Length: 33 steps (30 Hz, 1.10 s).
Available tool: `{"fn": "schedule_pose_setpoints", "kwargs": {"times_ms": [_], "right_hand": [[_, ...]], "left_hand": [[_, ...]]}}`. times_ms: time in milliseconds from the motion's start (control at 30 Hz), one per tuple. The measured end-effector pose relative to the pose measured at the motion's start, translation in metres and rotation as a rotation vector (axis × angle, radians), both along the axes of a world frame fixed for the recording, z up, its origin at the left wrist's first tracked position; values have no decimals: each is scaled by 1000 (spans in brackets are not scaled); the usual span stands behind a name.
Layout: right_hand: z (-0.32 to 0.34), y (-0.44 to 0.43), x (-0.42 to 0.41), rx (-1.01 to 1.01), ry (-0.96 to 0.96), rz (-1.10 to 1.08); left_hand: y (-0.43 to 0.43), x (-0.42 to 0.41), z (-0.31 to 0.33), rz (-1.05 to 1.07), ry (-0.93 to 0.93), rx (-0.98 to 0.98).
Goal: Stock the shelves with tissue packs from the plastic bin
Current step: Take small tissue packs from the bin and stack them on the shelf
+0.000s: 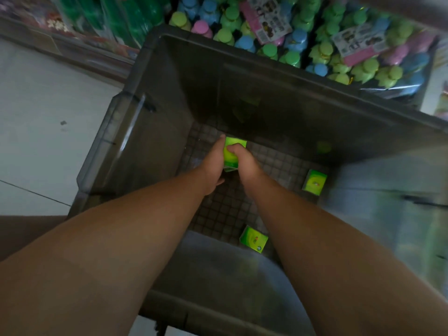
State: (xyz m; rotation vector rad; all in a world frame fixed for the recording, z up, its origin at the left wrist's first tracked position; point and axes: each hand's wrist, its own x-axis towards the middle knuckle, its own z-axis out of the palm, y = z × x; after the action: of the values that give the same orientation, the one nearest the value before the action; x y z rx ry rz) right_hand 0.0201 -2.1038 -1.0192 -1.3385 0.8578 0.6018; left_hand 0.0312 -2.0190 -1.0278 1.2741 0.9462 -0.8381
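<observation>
1. The plastic bin (155, 98) has tall dark walls on every side, and its gridded bottom is mostly bare.
2. Both arms reach down inside, apart from the left and right walls.
3. The left hand (213, 166) and right hand (246, 164) clamp one green tissue pack (234, 144) between them, toward the far wall.
4. A second pack (314, 183) lies by the right wall and a third pack (254, 239) by the near wall.

Smoky see-through plastic bin (135, 141) stood open, grid floor showing. Held pack (234, 152), bright green, sat mid-floor, gripped between left hand (213, 166) and right hand (245, 164). Second pack (314, 182) at 3 o'clock by the wall. Third pack (254, 239) at 6 o'clock, tilted.
</observation>
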Motion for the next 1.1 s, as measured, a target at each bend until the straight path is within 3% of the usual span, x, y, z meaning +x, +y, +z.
{"fn": "schedule_pose_setpoints", "kwargs": {"times_ms": [133, 333, 833, 967, 1100], "right_hand": [[44, -7, 4, 42, -88, -27], [154, -14, -4, 0, -391, -91], [503, -99, -19, -241, -1147, -140], [566, -138, -36, -198, -1304, -135], [600, -173, -46, -313, -1339, -169]], "left_hand": [[-11, 7, 57, -55, -114, -72], [-14, 22, 132, -86, -405, -22], [-89, 6, 522, -311, -1204, -353], [-114, -1, 590, -408, -1291, -424], [-145, -3, 628, -518, -1267, -478]]}}
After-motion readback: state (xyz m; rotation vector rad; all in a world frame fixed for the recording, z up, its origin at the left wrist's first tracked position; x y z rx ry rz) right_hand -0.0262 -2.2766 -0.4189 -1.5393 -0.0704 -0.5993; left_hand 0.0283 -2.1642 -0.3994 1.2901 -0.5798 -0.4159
